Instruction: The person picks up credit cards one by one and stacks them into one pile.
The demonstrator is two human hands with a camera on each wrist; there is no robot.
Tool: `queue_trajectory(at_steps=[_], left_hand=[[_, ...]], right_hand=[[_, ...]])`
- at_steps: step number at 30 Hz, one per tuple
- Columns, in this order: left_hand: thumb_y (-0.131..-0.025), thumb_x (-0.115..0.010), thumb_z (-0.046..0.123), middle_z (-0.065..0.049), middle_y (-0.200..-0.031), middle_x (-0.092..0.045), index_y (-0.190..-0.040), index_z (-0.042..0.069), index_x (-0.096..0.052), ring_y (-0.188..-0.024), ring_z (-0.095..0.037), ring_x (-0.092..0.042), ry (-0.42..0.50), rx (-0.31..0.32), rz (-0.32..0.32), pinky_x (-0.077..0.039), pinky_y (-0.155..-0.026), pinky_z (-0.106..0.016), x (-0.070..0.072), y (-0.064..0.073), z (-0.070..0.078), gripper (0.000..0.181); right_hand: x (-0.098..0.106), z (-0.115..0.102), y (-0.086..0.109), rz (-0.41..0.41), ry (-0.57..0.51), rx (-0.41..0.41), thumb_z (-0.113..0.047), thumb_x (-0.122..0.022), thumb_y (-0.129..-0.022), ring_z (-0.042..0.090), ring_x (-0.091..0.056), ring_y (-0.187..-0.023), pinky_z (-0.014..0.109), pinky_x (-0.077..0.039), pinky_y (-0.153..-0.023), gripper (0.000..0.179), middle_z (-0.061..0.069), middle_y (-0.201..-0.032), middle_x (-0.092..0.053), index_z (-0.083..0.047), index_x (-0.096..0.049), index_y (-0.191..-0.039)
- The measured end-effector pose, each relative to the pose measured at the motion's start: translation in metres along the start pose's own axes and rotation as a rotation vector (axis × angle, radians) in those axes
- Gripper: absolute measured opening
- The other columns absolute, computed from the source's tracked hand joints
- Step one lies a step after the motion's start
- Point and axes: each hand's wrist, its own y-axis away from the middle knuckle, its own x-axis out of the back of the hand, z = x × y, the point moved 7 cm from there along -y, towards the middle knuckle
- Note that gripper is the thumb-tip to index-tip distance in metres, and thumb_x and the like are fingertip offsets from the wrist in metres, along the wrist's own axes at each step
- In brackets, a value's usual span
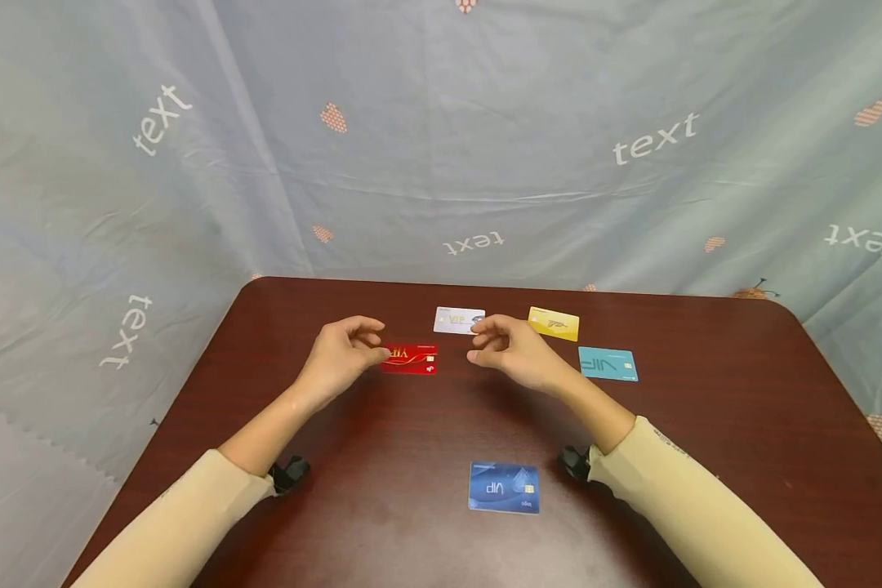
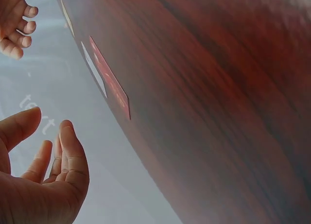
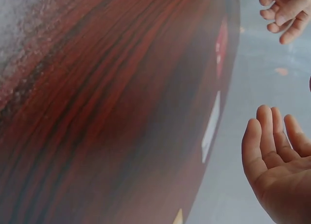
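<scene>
My left hand point(image 1: 341, 355) hovers over the table at the left of a red VIP card point(image 1: 412, 360), its fingers loosely bent and holding nothing. Facing it, my right hand point(image 1: 518, 353) is also raised above the table with relaxed, bent fingers and nothing in them. Behind the right fingertips lies a white VIP card point(image 1: 456, 319), its right end partly covered by them. In the left wrist view the left hand point(image 2: 53, 180) is held apart from the red card point(image 2: 111, 78). The right wrist view shows the right hand point(image 3: 282, 165) with its palm up and bare.
A yellow card point(image 1: 554, 324) and a teal VIP card point(image 1: 608, 364) lie right of the right hand. Nearer the front is a blue VIP card point(image 1: 504, 487). All rest flat on the dark red-brown table point(image 1: 382, 506). A grey printed curtain point(image 1: 412, 163) hangs behind it.
</scene>
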Motion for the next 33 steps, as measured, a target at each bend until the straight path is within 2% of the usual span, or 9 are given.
queue_trajectory(at_steps=[6,13,16,20,23,26,33], left_hand=[[-0.090,-0.077,0.001,-0.024,-0.114,-0.063,-0.136,-0.007,-0.060,-0.086,-0.024,-0.066,-0.006,0.037,-0.021,-0.055,-0.074,-0.025,0.000,-0.012,-0.009,0.050],[-0.089,-0.079,0.002,-0.028,-0.130,-0.056,-0.145,-0.006,-0.054,-0.106,-0.033,-0.063,0.004,0.125,-0.074,-0.056,-0.084,-0.030,-0.002,-0.024,-0.024,0.061],[-0.090,-0.079,0.004,-0.028,-0.133,-0.054,-0.147,-0.005,-0.052,-0.113,-0.036,-0.059,-0.009,0.168,-0.099,-0.054,-0.090,-0.036,-0.002,-0.025,-0.029,0.064],[-0.089,-0.080,0.006,-0.028,-0.134,-0.055,-0.148,-0.006,-0.050,-0.117,-0.038,-0.054,-0.031,0.188,-0.133,-0.052,-0.094,-0.042,-0.003,-0.027,-0.030,0.067],[-0.089,-0.080,0.006,-0.027,-0.129,-0.056,-0.148,-0.006,-0.050,-0.114,-0.038,-0.054,-0.050,0.202,-0.149,-0.052,-0.092,-0.042,-0.004,-0.030,-0.032,0.067],[-0.089,-0.081,0.005,-0.023,-0.120,-0.058,-0.147,-0.006,-0.052,-0.104,-0.033,-0.054,-0.066,0.225,-0.166,-0.051,-0.085,-0.036,-0.005,-0.032,-0.037,0.066],[-0.087,-0.082,-0.001,-0.010,-0.094,-0.059,-0.142,-0.010,-0.054,-0.075,-0.020,-0.053,-0.025,0.250,-0.221,-0.051,-0.067,-0.030,-0.009,-0.037,-0.046,0.063]], right_hand=[[-0.010,0.007,-0.014,-0.016,-0.012,-0.028,-0.018,-0.079,-0.092,0.025,-0.067,-0.106,0.035,-0.056,-0.087,0.057,0.017,-0.125,-0.066,0.003,-0.057,-0.141],[-0.028,0.010,-0.030,-0.040,-0.013,-0.059,-0.018,-0.082,-0.090,0.023,-0.069,-0.104,0.033,-0.057,-0.086,0.063,0.018,-0.128,-0.066,0.004,-0.056,-0.143],[-0.037,0.009,-0.037,-0.049,-0.003,-0.067,-0.019,-0.082,-0.088,0.023,-0.069,-0.104,0.033,-0.057,-0.087,0.063,0.017,-0.128,-0.066,0.004,-0.056,-0.142],[-0.045,0.007,-0.045,-0.031,0.023,-0.077,-0.017,-0.082,-0.086,0.026,-0.068,-0.106,0.034,-0.057,-0.089,0.062,0.016,-0.125,-0.067,0.005,-0.058,-0.139],[-0.051,0.008,-0.049,-0.028,0.051,-0.096,-0.016,-0.083,-0.086,0.027,-0.065,-0.111,0.036,-0.055,-0.093,0.060,0.015,-0.123,-0.067,0.005,-0.060,-0.137],[-0.055,0.010,-0.053,-0.038,0.078,-0.119,-0.017,-0.084,-0.086,0.028,-0.062,-0.114,0.037,-0.053,-0.098,0.059,0.014,-0.121,-0.067,0.004,-0.060,-0.136],[-0.058,0.014,-0.060,-0.065,0.116,-0.160,-0.018,-0.086,-0.085,0.026,-0.061,-0.106,0.037,-0.051,-0.099,0.058,0.011,-0.112,-0.068,0.005,-0.063,-0.133]])
